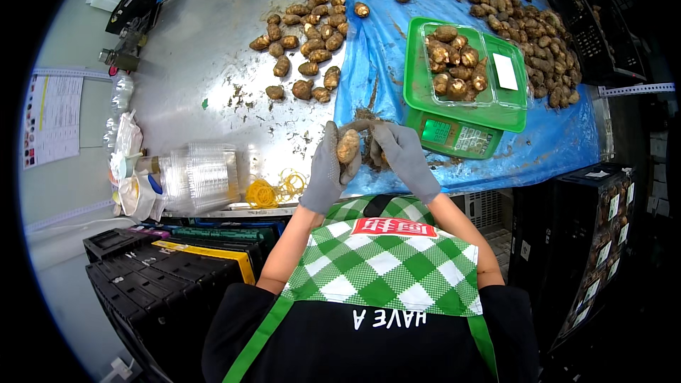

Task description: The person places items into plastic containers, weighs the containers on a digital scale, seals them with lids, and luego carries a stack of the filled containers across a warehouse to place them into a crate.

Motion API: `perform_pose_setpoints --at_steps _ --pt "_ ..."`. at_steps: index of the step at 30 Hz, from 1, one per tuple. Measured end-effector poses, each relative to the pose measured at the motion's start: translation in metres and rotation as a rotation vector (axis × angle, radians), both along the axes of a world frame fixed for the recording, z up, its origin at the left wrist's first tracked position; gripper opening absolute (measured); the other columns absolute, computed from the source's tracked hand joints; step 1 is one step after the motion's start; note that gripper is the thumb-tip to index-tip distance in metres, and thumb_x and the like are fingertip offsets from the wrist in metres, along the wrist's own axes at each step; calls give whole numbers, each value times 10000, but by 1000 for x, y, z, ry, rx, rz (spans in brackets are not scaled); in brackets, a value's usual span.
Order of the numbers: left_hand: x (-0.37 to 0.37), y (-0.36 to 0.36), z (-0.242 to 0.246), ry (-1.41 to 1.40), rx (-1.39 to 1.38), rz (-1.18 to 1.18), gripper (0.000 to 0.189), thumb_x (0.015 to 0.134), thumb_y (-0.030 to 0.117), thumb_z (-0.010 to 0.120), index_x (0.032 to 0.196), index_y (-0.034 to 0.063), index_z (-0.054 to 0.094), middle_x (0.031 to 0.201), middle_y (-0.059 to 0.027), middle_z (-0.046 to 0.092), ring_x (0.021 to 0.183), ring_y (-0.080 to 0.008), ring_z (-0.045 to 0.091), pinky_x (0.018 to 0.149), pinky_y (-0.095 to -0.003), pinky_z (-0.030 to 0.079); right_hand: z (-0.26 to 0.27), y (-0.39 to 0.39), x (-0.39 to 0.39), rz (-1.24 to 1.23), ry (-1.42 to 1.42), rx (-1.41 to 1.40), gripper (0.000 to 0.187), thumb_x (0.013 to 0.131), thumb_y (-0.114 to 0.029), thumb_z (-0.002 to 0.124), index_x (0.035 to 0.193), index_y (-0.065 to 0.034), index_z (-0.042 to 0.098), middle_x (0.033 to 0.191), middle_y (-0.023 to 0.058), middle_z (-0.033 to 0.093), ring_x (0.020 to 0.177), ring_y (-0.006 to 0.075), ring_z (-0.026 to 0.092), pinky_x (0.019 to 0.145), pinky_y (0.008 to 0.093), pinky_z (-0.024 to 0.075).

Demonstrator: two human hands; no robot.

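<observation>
My left hand point(327, 167), in a grey work glove, holds a small brown taro corm point(348, 146) against its palm. My right hand point(407, 151), gloved the same way, is curled close beside it, fingertips pointing toward the left hand. A brown bit shows under its fingers, but they hide most of it, and I cannot tell whether it is gripped. Just to the right stands a green digital scale point(465, 138) with a lit display. On its tray rests an open clear plastic clamshell box point(487, 98) with several taro corms point(452, 58) inside and a white label on its lid.
Loose corms point(314, 37) lie on the metal table point(213, 53); a larger heap point(537, 37) covers the blue plastic sheet point(367, 53) at back right. Nested clear boxes point(199, 178) and yellow rubber bands point(263, 191) sit front left. Black crates point(165, 271) stand below the table edge.
</observation>
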State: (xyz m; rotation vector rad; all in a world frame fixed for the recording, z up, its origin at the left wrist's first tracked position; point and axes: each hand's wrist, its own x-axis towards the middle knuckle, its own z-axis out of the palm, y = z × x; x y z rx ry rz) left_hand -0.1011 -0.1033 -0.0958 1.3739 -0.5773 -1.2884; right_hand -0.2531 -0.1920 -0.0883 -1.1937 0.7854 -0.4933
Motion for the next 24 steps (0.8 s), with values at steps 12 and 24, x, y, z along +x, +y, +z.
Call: perform_pose_setpoints --at_steps 12,24 --pt "4 -8 6 -401 40 -136 432 1033 346 380 1094 24 663 519 8 507 464 -60 446 479 -230 368 67 -45 -25 -581 268 -918 340 834 -263 699 1053 -12 631 910 135 602 779 245 624 653 345 500" --pt "11 0 -11 513 7 247 445 1039 356 370 1359 56 444 1205 -112 582 1044 -201 594 892 -343 515 25 25 45 0 262 -931 434 848 -327 627 1150 -16 597 1203 163 550 1046 327 572 857 414 482"
